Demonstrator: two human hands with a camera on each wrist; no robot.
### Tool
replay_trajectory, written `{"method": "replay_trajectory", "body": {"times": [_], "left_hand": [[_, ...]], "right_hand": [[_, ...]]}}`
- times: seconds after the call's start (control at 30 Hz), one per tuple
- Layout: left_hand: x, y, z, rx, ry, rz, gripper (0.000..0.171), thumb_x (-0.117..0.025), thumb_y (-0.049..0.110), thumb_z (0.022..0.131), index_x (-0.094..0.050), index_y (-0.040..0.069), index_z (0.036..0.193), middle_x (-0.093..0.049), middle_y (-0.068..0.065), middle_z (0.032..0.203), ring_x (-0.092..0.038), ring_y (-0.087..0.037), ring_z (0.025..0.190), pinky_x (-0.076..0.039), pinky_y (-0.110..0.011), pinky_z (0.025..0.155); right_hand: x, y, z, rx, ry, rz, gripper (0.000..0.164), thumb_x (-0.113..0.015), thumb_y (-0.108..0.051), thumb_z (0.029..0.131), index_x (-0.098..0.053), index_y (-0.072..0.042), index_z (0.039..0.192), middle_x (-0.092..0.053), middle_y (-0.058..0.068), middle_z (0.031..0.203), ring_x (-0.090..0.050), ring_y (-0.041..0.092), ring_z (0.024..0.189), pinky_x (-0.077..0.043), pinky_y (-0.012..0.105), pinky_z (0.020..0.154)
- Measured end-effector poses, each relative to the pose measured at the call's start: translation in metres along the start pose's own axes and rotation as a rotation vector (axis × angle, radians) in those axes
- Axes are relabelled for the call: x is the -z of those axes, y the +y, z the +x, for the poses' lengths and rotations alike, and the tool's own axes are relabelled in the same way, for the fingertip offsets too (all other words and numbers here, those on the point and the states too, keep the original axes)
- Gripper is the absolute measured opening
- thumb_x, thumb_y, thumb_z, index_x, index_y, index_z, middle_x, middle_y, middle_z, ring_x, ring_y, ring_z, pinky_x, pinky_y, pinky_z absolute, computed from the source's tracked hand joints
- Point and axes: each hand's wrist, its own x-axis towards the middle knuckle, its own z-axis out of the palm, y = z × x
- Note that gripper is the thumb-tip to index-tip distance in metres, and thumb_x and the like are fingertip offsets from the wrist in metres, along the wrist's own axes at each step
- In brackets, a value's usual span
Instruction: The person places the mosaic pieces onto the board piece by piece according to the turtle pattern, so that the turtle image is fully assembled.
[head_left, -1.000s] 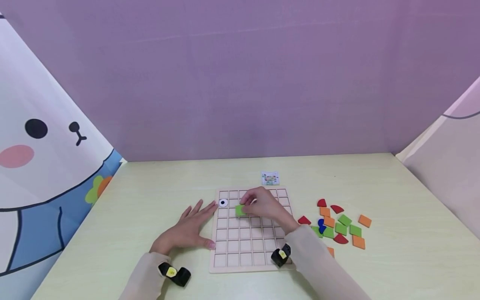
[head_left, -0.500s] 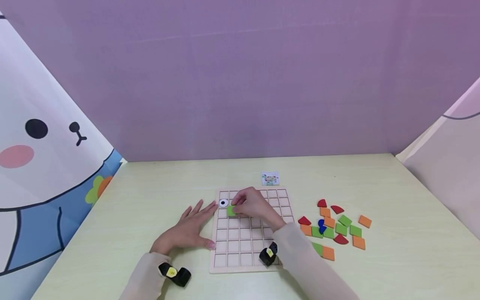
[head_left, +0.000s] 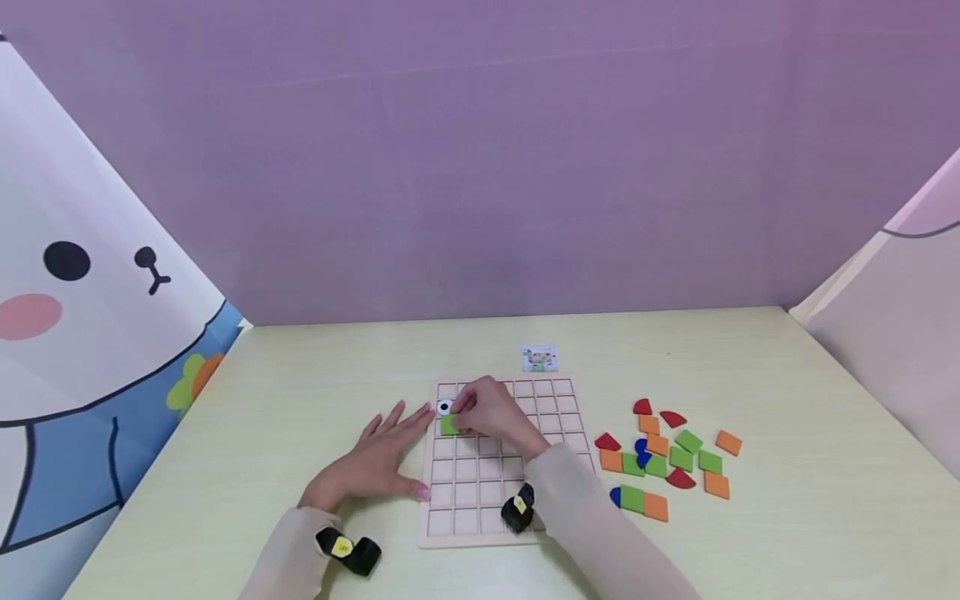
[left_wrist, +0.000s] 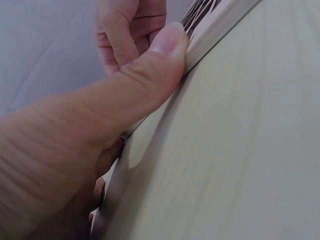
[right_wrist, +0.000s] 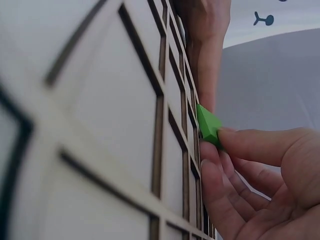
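Note:
A pale wooden grid board (head_left: 465, 495) lies on the table, with a white eye disc (head_left: 444, 407) in a cell near its upper left. My right hand (head_left: 491, 412) pinches a green square tile (head_left: 450, 425) just below that disc. In the right wrist view the green tile (right_wrist: 209, 125) is tilted against the grid, gripped by thumb and fingers. My left hand (head_left: 378, 462) rests along the board's left edge with its fingers spread. The left thumb (left_wrist: 150, 65) presses on the board's rim in the left wrist view.
Right of the board lie loose pieces: orange squares (head_left: 716, 485), green squares (head_left: 688, 441), red quarter-rounds (head_left: 681, 478) and blue pieces (head_left: 642, 454). A small printed card (head_left: 540, 357) sits behind the board. A purple wall (head_left: 517, 167) closes the back.
My right hand has carried the green tile leftward across the grid, to the cell beneath the eye disc. The left hand has stayed in place.

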Motion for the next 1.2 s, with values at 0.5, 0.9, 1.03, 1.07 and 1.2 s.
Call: {"method": "replay_trajectory", "body": {"times": [0.5, 0.9, 1.03, 1.07, 1.2], "left_hand": [[-0.001, -0.0021, 0.0011, 0.001, 0.0, 0.014, 0.109, -0.075, 0.057, 0.069, -0.022, 0.008, 0.152, -0.019, -0.01, 0.159, 0.0, -0.044, 0.146, -0.001, -0.064, 0.113], [-0.0008, -0.0019, 0.0006, 0.012, -0.005, 0.003, 0.109, -0.074, 0.058, 0.07, -0.021, 0.01, 0.152, -0.018, -0.009, 0.16, 0.0, -0.043, 0.146, 0.0, -0.064, 0.114], [-0.0013, -0.0026, 0.001, 0.012, -0.004, 0.003, 0.109, -0.074, 0.058, 0.07, -0.021, 0.01, 0.152, -0.018, -0.009, 0.16, 0.0, -0.043, 0.146, 0.0, -0.064, 0.114], [-0.0014, -0.003, 0.0012, 0.009, -0.003, 0.004, 0.11, -0.074, 0.058, 0.07, -0.021, 0.009, 0.152, -0.018, -0.009, 0.16, 0.0, -0.043, 0.146, 0.0, -0.064, 0.114], [-0.0016, -0.0031, 0.0014, 0.001, 0.0, 0.003, 0.109, -0.075, 0.056, 0.069, -0.022, 0.008, 0.152, -0.018, -0.01, 0.159, 0.0, -0.043, 0.146, -0.001, -0.064, 0.113]], "right_hand": [[-0.0062, -0.0023, 0.0041, -0.013, 0.017, -0.105, 0.003, -0.073, -0.002, 0.079, -0.071, -0.002, 0.08, -0.066, 0.003, 0.07, -0.06, 0.011, 0.058, -0.049, 0.019, 0.055], [-0.0099, -0.0041, 0.0068, -0.012, 0.029, -0.149, 0.006, -0.075, 0.0, 0.076, -0.07, -0.003, 0.078, -0.065, 0.003, 0.069, -0.057, 0.01, 0.058, -0.047, 0.018, 0.055], [-0.0091, -0.0046, 0.0063, -0.019, 0.027, -0.172, 0.007, -0.075, -0.001, 0.076, -0.07, -0.005, 0.079, -0.065, 0.002, 0.069, -0.055, 0.01, 0.059, -0.046, 0.019, 0.057], [-0.0086, -0.0049, 0.0059, -0.022, 0.027, -0.176, 0.007, -0.076, -0.001, 0.075, -0.07, -0.005, 0.079, -0.065, 0.001, 0.07, -0.055, 0.01, 0.06, -0.046, 0.019, 0.057], [-0.0041, -0.0068, 0.0025, -0.01, 0.017, -0.178, 0.007, -0.074, 0.0, 0.075, -0.071, -0.005, 0.079, -0.065, 0.001, 0.07, -0.054, 0.011, 0.061, -0.045, 0.02, 0.058]]}}
